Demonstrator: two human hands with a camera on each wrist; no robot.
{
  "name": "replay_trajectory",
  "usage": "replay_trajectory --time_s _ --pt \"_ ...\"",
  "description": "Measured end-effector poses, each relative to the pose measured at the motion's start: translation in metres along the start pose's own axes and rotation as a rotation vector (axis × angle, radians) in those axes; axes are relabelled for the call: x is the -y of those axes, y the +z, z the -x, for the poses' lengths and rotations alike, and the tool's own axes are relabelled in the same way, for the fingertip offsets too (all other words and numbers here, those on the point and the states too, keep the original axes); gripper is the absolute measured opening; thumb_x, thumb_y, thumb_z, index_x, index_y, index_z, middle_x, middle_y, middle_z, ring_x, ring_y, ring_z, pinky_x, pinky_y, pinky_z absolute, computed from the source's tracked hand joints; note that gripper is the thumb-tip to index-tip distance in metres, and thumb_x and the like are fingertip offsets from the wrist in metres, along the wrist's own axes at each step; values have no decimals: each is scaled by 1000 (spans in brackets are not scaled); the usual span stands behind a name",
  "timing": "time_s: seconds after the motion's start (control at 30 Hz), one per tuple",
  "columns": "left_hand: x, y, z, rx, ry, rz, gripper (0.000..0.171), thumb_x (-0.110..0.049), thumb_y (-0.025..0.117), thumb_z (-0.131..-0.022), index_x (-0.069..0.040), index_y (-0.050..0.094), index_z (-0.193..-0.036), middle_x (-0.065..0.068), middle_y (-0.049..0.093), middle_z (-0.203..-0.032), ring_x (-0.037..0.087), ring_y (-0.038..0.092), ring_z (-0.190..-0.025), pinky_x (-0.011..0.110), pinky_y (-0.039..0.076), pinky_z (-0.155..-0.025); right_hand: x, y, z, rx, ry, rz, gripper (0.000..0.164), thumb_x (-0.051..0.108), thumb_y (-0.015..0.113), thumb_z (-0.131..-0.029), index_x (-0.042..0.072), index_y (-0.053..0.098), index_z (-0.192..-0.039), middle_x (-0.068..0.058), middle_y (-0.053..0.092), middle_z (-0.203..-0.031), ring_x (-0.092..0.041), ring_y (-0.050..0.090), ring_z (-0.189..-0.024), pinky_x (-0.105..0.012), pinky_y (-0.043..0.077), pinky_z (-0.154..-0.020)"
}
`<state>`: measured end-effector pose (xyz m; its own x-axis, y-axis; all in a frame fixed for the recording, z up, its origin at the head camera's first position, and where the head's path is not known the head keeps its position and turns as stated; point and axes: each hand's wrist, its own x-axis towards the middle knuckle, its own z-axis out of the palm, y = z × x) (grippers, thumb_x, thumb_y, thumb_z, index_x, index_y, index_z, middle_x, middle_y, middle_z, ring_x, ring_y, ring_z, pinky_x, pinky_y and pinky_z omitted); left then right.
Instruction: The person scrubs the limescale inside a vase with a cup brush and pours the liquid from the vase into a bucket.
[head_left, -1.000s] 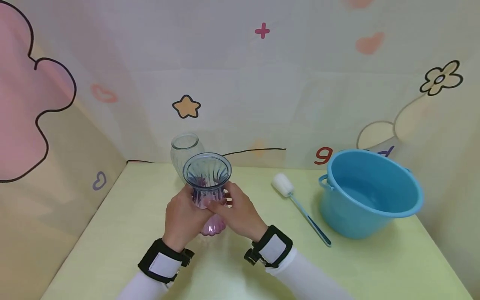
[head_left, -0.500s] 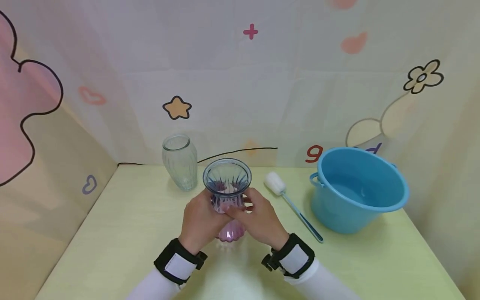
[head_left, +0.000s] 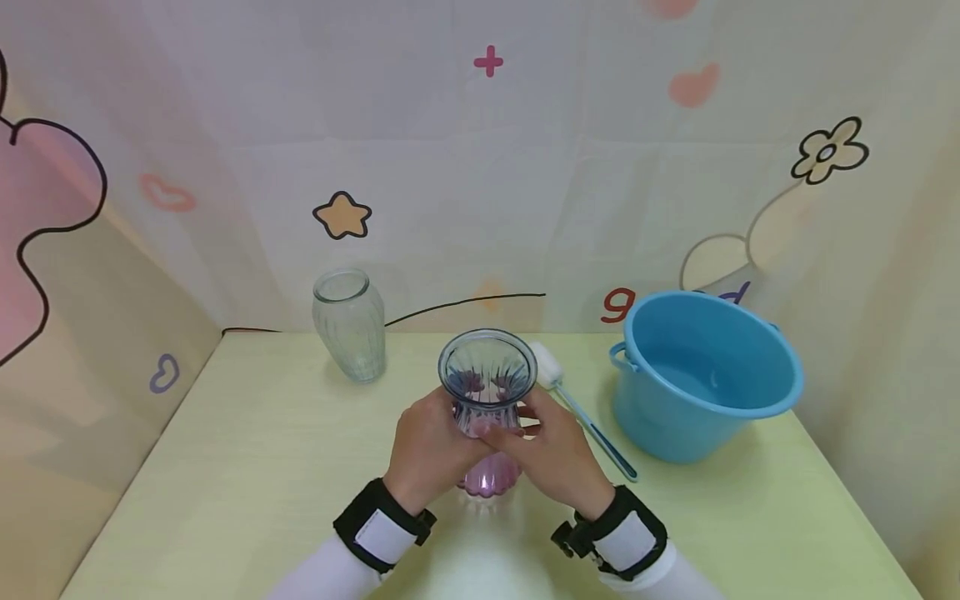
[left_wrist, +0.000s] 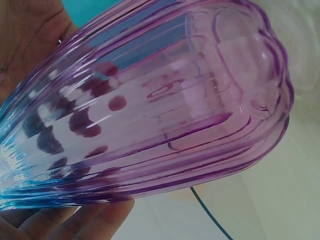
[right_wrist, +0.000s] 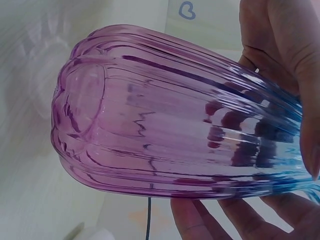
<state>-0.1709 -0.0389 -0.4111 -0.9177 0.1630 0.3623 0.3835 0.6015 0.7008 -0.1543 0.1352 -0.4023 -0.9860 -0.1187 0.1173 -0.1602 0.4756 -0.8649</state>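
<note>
In the head view, a ribbed glass vase [head_left: 489, 478], blue at the flared rim and pink towards the scalloped base, stands roughly upright in front of me. My left hand [head_left: 432, 444] and right hand [head_left: 561, 457] grip it from both sides below the rim, thumbs meeting at the near side. The left wrist view has the vase's pink body [left_wrist: 200, 95] filling most of it, with fingers [left_wrist: 102, 220] against its wall. Dark spots show through the glass. From the right wrist, the vase [right_wrist: 145, 120] appears with fingers [right_wrist: 192, 217] around its narrower part. Whether its base touches the table is unclear.
A clear glass vase [head_left: 349, 329] stands at the back left of the pale table [head_left: 285, 467]. Right of my hands lies a white-headed bottle brush [head_left: 596, 433], partly behind the held vase. Beyond it is a blue bucket [head_left: 675, 425]. A printed curtain [head_left: 420, 108] closes the back.
Both hands have carried the blue-pink vase rightwards and slightly nearer, away from the clear vase, which is now fully visible. The head view has turned a little to the right.
</note>
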Motion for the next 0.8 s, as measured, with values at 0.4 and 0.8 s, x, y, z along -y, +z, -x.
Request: replay_trajectory --time_s 0.4,0.8 --pt "-4 15 2 25 67 -18 61 -42 93 -71 -15 67 -119 4 79 -104 20 76 -92 34 60 -74 -10 -11 8 -7 39 -1 61 39 81 -90 23 57 -143 -4 65 -140 -28 65 -122 -46 59 -96" --pt "-3 22 5 59 62 8 65 -40 93 -75 -13 64 -126 7 79 -111 22 77 -97 38 63 -78 -19 -11 10 -7 74 -24 61 41 84 -86 25 58 -140 -3 67 -137 -27 65 -121 -45 60 -95"
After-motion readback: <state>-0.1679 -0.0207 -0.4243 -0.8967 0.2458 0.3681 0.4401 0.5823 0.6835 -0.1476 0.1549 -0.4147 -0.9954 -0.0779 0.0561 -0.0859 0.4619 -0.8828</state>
